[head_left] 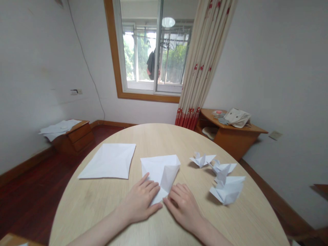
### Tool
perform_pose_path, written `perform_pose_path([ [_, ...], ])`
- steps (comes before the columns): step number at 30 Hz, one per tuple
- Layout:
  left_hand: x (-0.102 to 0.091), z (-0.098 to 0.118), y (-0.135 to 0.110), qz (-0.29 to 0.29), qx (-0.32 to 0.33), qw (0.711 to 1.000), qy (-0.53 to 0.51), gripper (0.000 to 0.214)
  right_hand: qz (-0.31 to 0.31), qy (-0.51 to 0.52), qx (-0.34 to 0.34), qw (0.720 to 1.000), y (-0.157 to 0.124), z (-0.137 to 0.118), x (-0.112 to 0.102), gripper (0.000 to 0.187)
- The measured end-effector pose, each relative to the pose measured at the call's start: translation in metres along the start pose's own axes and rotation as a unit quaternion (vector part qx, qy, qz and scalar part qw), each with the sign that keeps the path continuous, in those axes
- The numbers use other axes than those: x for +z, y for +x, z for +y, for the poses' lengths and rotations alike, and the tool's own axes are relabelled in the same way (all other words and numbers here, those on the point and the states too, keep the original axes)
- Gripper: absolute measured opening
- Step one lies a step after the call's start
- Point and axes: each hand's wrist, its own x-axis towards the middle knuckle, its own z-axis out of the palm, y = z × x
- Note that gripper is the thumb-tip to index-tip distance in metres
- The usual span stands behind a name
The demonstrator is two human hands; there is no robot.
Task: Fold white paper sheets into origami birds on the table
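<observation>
A partly folded white paper (161, 169) lies on the round wooden table (107, 205) in front of me. My left hand (142, 201) lies flat on the paper's near left part, fingers stretched out and pressing it down. My right hand (183, 205) rests beside it with fingers curled, its fingertips touching the paper's near tip. Neither hand lifts the paper off the table.
A flat creased white sheet (109, 161) lies to the left. Three folded paper birds (227, 189) sit to the right. Beyond the table are a low wooden cabinet (74, 136), a corner shelf with a bag (237, 118), a curtain and a window.
</observation>
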Motion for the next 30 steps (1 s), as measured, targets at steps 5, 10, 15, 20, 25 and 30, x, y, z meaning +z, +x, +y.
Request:
perform_pose_path([
  [5,-0.002,0.001,0.0,-0.006,-0.014,1.0,-0.014,0.04,0.014,-0.045,-0.004,0.999,0.002,0.009,-0.006,0.025],
  [10,-0.006,0.001,0.001,-0.014,-0.021,0.999,-0.023,0.046,0.048,-0.057,-0.018,0.997,0.004,0.011,-0.011,0.021],
  [15,-0.008,0.001,0.0,-0.022,-0.003,0.999,-0.028,0.056,0.098,-0.065,-0.056,0.991,0.002,0.012,-0.015,0.022],
  [20,-0.009,0.003,-0.001,-0.041,0.015,0.999,-0.032,0.056,0.111,-0.097,-0.06,0.987,0.003,0.016,-0.019,0.028],
  [25,-0.009,0.003,-0.001,-0.035,0.031,0.998,-0.036,0.06,0.063,-0.115,-0.042,0.991,0.007,0.02,-0.022,0.024],
  [30,-0.008,0.002,-0.002,-0.039,0.039,0.998,-0.034,0.069,0.004,-0.138,-0.029,0.99,0.006,0.026,-0.024,0.017],
])
